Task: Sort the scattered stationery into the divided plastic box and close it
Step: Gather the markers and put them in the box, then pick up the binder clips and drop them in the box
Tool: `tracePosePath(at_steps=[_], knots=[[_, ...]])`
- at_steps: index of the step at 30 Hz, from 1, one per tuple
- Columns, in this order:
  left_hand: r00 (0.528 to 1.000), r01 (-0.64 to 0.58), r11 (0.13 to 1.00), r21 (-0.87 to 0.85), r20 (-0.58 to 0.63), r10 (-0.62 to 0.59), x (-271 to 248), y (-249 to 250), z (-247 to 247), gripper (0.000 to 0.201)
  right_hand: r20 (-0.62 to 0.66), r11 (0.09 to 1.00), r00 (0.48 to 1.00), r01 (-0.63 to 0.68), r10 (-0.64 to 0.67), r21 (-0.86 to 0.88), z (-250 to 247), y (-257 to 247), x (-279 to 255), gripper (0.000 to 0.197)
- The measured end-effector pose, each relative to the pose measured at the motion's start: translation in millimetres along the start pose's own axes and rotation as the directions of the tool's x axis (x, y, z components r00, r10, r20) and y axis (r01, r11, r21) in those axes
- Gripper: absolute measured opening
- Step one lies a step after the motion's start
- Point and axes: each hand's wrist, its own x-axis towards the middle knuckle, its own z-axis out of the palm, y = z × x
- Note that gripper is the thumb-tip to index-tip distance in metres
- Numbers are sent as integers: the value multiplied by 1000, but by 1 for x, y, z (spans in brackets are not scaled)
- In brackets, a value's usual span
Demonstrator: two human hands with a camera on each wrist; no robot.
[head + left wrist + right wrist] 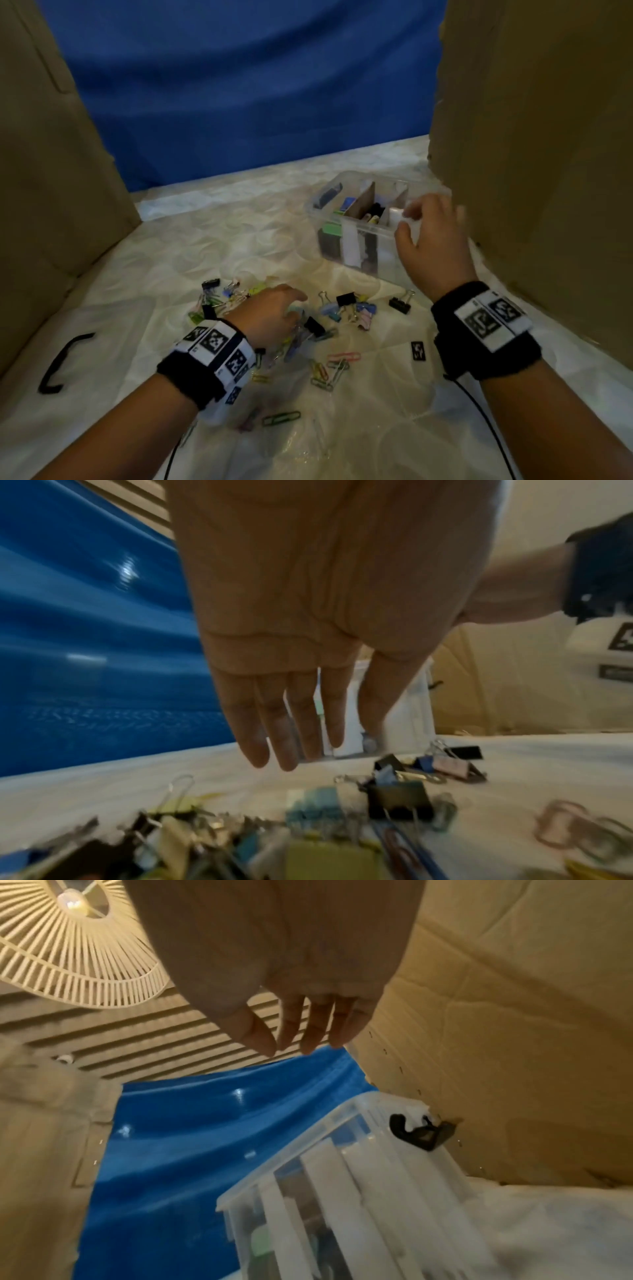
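The head view looks forward and down from above both wrists, with the divided plastic box [346, 219] at one o'clock and the binder clips [346, 301] near centre. The left wrist view sits low and close, facing along the left hand [308, 593] over the same binder clips [400, 802]. The right wrist view tilts upward beside the divided plastic box [342, 1172], under the right hand [274, 947].

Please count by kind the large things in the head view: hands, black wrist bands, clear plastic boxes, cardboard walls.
Hands: 2 (left hand, right hand)
Black wrist bands: 2
Clear plastic box: 1
Cardboard walls: 2
Total: 7
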Motion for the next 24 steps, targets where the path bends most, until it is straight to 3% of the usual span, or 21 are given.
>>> tracePosePath(at_steps=[2, 5, 9, 11, 14, 17, 19, 22, 24], knots=[[999, -19, 999, 47, 34, 18, 6, 0, 7, 43, 194, 999, 981, -30, 24, 28, 9, 0, -10, 9], [1000, -5, 985, 171, 19, 2, 23, 2, 10, 41, 386, 988, 918, -29, 87, -153, 22, 7, -13, 12], [996, -72, 987, 147, 55, 64, 44, 15, 11, 38, 672, 887, 697, 114, 250, -448, 40, 22, -20, 26], [994, -99, 981, 166, 61, 90, 53, 21, 13, 36, 716, 849, 629, 163, 303, -502, 46, 27, -23, 29], [995, -90, 971, 221, 61, 78, 63, 23, 14, 35, 708, 864, 619, 93, 340, -496, 50, 31, -23, 25], [994, -110, 976, 188, 48, 103, 66, 19, 16, 32, 706, 896, 633, 41, 319, -442, 50, 32, -24, 3], [992, -125, 978, 170, 25, 122, 66, 17, 18, 34, 692, 917, 647, -26, 320, -399, 51, 35, -26, 9], [991, -137, 978, 160, 11, 137, 64, 15, 19, 32, 613, 929, 697, -279, 371, -245, 46, 37, -33, 15], [989, -145, 979, 142, 7, 145, 65, 12, 19, 31, 560, 875, 719, -483, 412, -24, 41, 35, -40, 13]])
